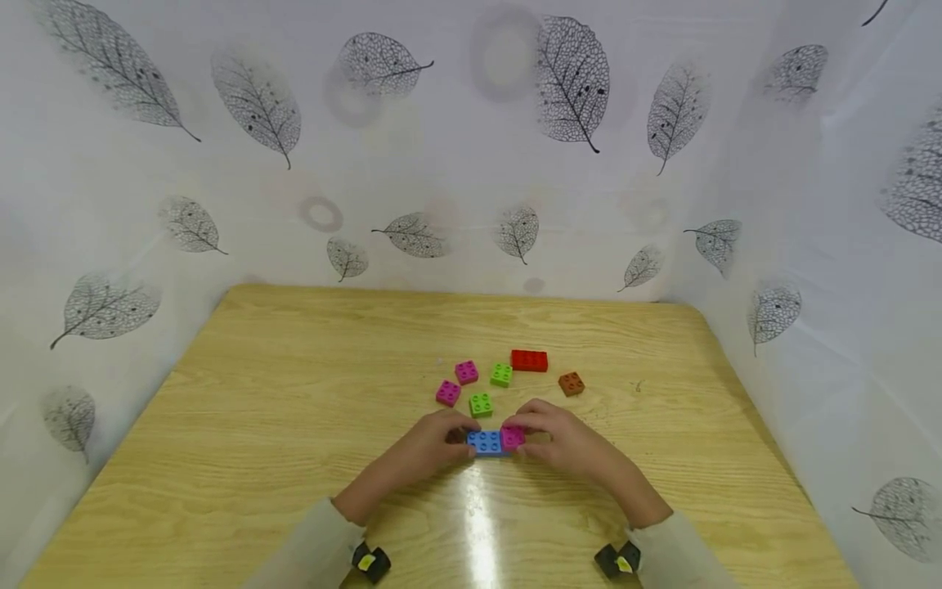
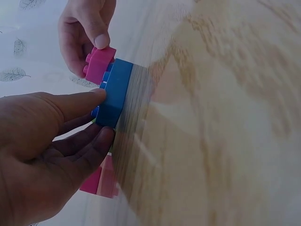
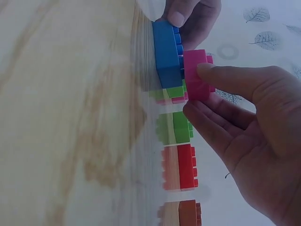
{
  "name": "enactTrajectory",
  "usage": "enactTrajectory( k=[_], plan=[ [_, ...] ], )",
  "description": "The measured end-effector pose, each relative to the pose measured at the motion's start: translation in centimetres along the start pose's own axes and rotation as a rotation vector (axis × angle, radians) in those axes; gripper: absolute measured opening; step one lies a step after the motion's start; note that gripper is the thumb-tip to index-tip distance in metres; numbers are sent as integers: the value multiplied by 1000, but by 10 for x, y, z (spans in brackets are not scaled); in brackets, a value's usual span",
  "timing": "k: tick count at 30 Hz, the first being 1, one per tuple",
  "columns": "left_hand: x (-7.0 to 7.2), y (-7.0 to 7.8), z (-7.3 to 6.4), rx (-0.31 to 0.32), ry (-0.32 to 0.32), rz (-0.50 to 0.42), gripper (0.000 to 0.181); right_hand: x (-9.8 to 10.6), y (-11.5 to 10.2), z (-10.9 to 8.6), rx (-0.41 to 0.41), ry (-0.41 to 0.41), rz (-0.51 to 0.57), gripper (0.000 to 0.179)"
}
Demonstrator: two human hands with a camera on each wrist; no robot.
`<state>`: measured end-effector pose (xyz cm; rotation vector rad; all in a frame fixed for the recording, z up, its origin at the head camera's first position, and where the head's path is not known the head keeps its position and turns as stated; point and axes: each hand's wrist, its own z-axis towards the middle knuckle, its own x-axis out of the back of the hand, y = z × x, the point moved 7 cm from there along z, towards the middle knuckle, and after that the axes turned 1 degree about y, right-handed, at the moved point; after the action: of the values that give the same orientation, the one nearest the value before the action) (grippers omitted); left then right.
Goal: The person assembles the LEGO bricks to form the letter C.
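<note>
A long blue toy brick [image 1: 484,442] lies on the table, studs up. My left hand [image 1: 440,438] grips its left end between thumb and fingers. In my right hand [image 1: 553,435] a square pink brick [image 1: 513,438] is pinched at the blue brick's right end. The right wrist view shows this pink brick [image 3: 196,75] on top of the blue brick's studs [image 3: 180,49], slightly tilted; whether it is fully seated I cannot tell. In the left wrist view the blue brick [image 2: 115,94] stands between my left thumb and fingers.
Beyond the hands lie two pink bricks [image 1: 467,372], two green bricks [image 1: 501,375], a long red brick [image 1: 529,361] and an orange-brown brick [image 1: 571,384]. The wooden table [image 1: 294,368] ends at a white leaf-patterned cloth [image 1: 456,164] at the back and sides.
</note>
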<state>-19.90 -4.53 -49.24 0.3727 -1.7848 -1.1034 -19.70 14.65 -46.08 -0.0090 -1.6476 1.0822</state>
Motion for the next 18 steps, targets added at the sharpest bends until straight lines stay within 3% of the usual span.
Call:
enactTrajectory(
  k=[7,18],
  plan=[
    [-1,0,1,1,-9,-7,36,-1,-4,1,16,-13,-15,34],
    [-2,-2,2,18,-21,-7,32,-1,-11,3,120,20,-74,37]
  ],
)
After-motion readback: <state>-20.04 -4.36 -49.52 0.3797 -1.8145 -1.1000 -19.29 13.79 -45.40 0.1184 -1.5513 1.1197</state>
